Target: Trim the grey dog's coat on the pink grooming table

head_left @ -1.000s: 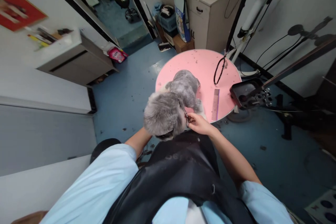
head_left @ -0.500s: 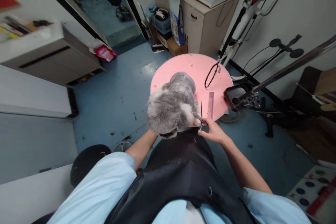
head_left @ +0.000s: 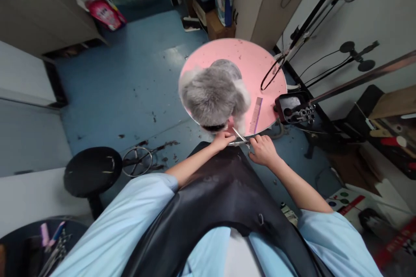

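Note:
A dog with grey and white fur (head_left: 212,93) is on the round pink table (head_left: 256,60), its head toward me near the front edge. My right hand (head_left: 264,150) is closed on a pair of scissors (head_left: 239,135), whose blades point up and left toward the fur under the dog's head. Close below the muzzle is my left hand (head_left: 223,140), fingers drawn together beside the blades; what they pinch, if anything, is hidden. A purple-backed comb (head_left: 256,115) lies on the table right of the dog.
A black loop (head_left: 272,75) hangs over the table's right side. Beyond that edge sits a dark tool tray (head_left: 294,109) on a metal arm. A black stool (head_left: 93,172) stands at left, with hair clumps on the blue floor (head_left: 139,86). Tools lie at the lower left.
My left hand has come out from behind the dog to below its muzzle. The scissors have swung from upright to pointing left. The dog's head has shifted, and my view has tipped downward.

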